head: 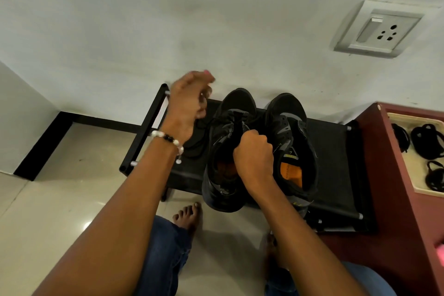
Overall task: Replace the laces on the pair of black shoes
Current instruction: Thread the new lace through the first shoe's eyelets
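On the black rack [336, 149], the right hand [253, 151] clenched the left shoe's tongue [237, 125]; at ten o'clock the left hand [189, 103], blurred, grip unclear, tugged a lace [204, 125] that could snag and tip the shoe.

Bare rack top [336, 151] right of the shoes [290, 142], red cabinet [384, 175] beyond, wall [216, 19] just behind

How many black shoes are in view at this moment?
2. The left shoe sits on the black rack, its tongue held in the right hand's grip. The right shoe stands beside it on the rack, untouched. None appear hidden.
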Demonstrator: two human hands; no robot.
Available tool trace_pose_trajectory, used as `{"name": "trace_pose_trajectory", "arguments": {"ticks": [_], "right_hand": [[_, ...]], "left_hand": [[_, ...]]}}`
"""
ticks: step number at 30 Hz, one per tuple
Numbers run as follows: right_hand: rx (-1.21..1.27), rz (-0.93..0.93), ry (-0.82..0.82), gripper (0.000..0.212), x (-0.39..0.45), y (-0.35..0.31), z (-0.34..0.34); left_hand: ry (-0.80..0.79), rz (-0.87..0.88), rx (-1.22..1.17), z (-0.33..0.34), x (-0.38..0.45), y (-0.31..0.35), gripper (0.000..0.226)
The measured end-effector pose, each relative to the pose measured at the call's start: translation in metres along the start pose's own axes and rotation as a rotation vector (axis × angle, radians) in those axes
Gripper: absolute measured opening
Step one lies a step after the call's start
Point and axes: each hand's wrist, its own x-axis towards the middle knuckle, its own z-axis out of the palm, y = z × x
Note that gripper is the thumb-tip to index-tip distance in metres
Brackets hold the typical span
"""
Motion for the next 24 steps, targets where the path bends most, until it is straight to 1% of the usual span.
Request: {"name": "trace_pose_trajectory", "arguments": {"ticks": [1,2,3,4,5,7,11,13,15,17,19,21,24], "right_hand": [[-0.002,-0.005,0.002,0.023,0.000,0.000,0.000],[-0.006,-0.010,0.004,0.023,0.000,0.000,0.001],[-0.010,-0.016,0.005,0.023,0.000,0.001,0.001],[-0.014,-0.023,0.006,0.022,0.000,0.001,0.001],[-0.017,-0.028,0.008,0.023,0.000,0.001,0.001],[-0.019,-0.034,0.005,0.024,0.000,0.002,0.000],[-0.017,-0.026,0.003,0.022,0.001,0.003,0.001],[-0.019,-0.015,0.008,0.023,0.002,0.004,0.003],[-0.026,-0.012,0.013,0.025,0.002,0.004,0.004],[-0.025,-0.007,0.019,0.026,0.002,0.003,0.003],[-0.011,-0.005,0.019,0.027,0.001,0.003,0.002],[0.003,-0.002,0.016,0.026,0.001,0.002,0.002],[0.016,0.009,0.015,0.025,0.002,0.002,0.002]], "left_hand": [[-0.010,0.085,0.316,0.004,0.001,-0.009,0.011],[-0.057,0.171,0.610,0.007,0.002,-0.018,0.008],[-0.130,0.224,0.843,0.010,0.002,-0.025,0.008],[-0.204,0.248,1.000,0.013,0.001,-0.030,0.009],[-0.254,0.247,1.095,0.017,-0.001,-0.034,0.012],[-0.266,0.243,1.182,0.024,-0.004,-0.039,0.015],[-0.134,0.283,1.372,0.038,-0.010,-0.041,0.018],[-0.113,0.303,1.430,0.041,-0.010,-0.044,0.020],[-0.150,0.279,1.373,0.040,-0.006,-0.045,0.025],[-0.198,0.159,1.175,0.034,0.000,-0.043,0.032],[-0.158,-0.021,0.830,0.026,0.003,-0.035,0.034],[-0.063,-0.179,0.454,0.019,0.004,-0.024,0.031],[0.031,-0.240,-0.100,0.013,0.004,-0.011,0.026]]}}
